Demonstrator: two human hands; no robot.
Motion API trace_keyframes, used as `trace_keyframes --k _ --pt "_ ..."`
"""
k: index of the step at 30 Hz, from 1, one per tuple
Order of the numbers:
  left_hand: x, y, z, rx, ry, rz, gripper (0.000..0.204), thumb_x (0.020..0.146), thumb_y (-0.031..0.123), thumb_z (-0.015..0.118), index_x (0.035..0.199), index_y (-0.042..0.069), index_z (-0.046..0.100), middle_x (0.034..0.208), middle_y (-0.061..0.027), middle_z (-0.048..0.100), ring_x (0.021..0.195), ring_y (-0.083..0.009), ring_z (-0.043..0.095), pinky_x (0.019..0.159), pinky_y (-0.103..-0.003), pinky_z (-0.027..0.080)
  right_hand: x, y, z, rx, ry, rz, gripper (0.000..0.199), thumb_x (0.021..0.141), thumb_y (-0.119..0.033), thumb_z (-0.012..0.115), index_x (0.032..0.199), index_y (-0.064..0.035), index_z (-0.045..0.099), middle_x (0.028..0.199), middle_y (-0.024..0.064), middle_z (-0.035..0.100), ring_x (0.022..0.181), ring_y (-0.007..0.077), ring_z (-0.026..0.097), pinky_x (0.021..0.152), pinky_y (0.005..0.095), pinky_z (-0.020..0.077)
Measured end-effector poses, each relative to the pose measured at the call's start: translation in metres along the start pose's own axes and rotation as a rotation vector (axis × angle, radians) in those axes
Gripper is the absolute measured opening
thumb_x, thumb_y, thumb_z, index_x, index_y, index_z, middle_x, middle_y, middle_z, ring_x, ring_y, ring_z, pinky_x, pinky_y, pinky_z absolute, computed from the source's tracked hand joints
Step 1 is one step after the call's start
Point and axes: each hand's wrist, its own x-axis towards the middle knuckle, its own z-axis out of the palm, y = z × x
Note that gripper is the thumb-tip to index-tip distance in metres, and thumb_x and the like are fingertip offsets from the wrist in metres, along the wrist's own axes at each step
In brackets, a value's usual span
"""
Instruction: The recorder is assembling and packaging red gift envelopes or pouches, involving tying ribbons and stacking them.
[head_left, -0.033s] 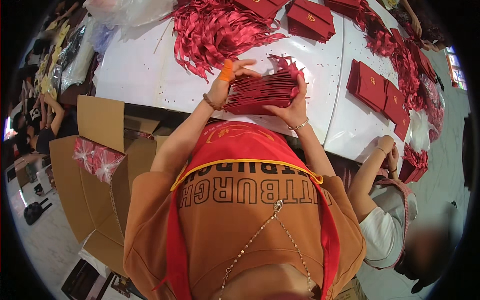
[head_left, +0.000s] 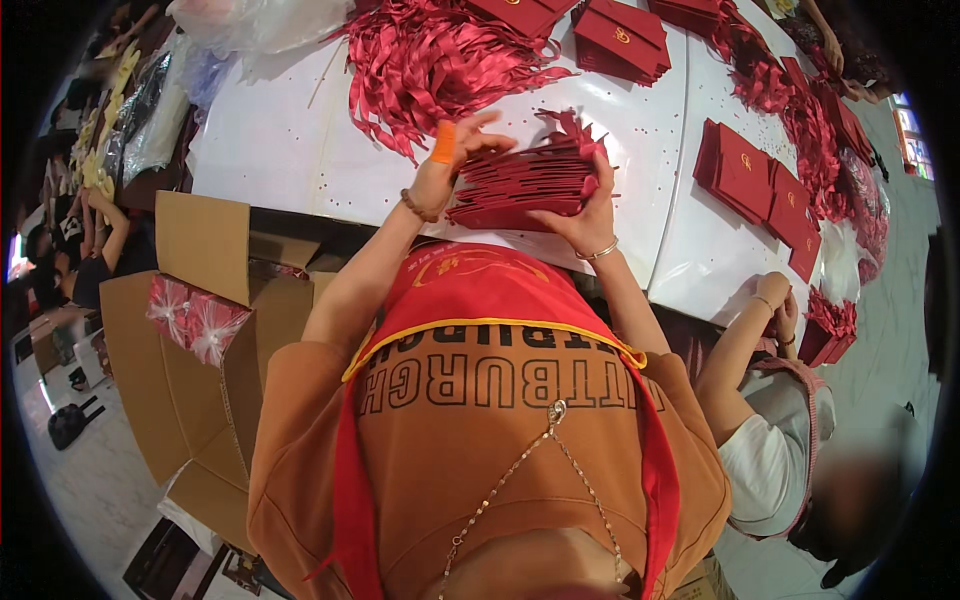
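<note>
A thick stack of flat red envelopes (head_left: 525,187) stands on edge at the near side of the white table, red ribbon ends bunched at its far right corner. My right hand (head_left: 590,215) grips the stack's right end, thumb on the near face and fingers up the right side. At the left end is my left hand (head_left: 437,178), its fingers stretched out and apart over the far left corner. Orange tape wraps one of its fingers. Whether its thumb touches the envelopes is hidden.
A heap of loose red ribbons (head_left: 430,70) lies beyond the stack. More red envelopes (head_left: 622,40) are piled at the back and right. An open cardboard box (head_left: 170,370) holds wrapped red packs at my left. Another person's arm (head_left: 735,330) rests at the table's right edge.
My left hand has shifted slightly left, and its fingers have lifted and spread a little. The right hand and the stack stay in place.
</note>
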Motion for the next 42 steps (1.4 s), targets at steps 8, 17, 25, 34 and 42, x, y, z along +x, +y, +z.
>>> trace_keyframes --k 8,17,25,34,42 --pt "-0.012 -0.03 0.011 0.171 0.064 -0.036 0.084 0.085 0.064 0.008 0.121 -0.003 0.042 0.113 -0.0154 0.053 0.108 -0.0196 0.048 0.099 -0.033 0.028 -0.004 -0.019 0.0 0.104 0.082 -0.039 0.129 0.044 -0.031 0.087 0.136 -0.0022 0.001 0.13 0.0177 0.03 0.122 0.0286 0.032 0.102 0.0358 0.0269" --pt "-0.009 -0.032 0.011 0.35 -0.14 -0.077 0.083 0.085 0.064 0.009 0.126 0.001 0.042 0.102 -0.0107 0.058 0.099 -0.0194 0.05 0.095 -0.032 0.032 0.001 -0.018 -0.034 -0.013 -0.167 -0.374 0.12 0.045 -0.036 0.085 0.137 -0.0214 0.01 0.135 0.0241 0.02 0.122 0.0425 0.027 0.097 0.046 0.0297" --pt "-0.065 0.0 -0.007 0.348 -0.175 -0.118 0.112 0.063 0.07 0.057 0.138 0.003 0.01 0.141 -0.016 0.02 0.132 -0.0226 0.017 0.106 -0.034 0.015 0.004 -0.014 -0.036 -0.003 -0.252 -0.28 0.096 0.047 -0.023 0.086 0.125 -0.0107 0.03 0.113 0.0139 0.042 0.108 0.0299 0.043 0.092 0.0368 0.0364" --pt "-0.041 -0.039 0.009 0.248 0.118 0.133 0.119 0.05 0.022 0.086 0.138 0.004 0.006 0.14 -0.0149 0.022 0.128 -0.0212 0.024 0.103 -0.032 0.022 0.001 -0.024 -0.02 0.302 -0.257 0.113 0.134 0.046 -0.032 0.086 0.136 -0.0038 -0.008 0.141 0.0183 0.011 0.129 0.0298 0.02 0.106 0.0365 0.0178" --pt "-0.031 -0.035 0.013 0.36 0.068 0.254 0.089 0.055 0.015 0.083 0.124 0.003 0.029 0.114 -0.0134 0.05 0.106 -0.0182 0.049 0.091 -0.031 0.038 -0.017 -0.024 -0.003 0.292 -0.156 0.056 0.13 0.048 -0.033 0.085 0.135 0.0 -0.005 0.135 0.018 0.022 0.125 0.0289 0.026 0.103 0.0368 0.0227"
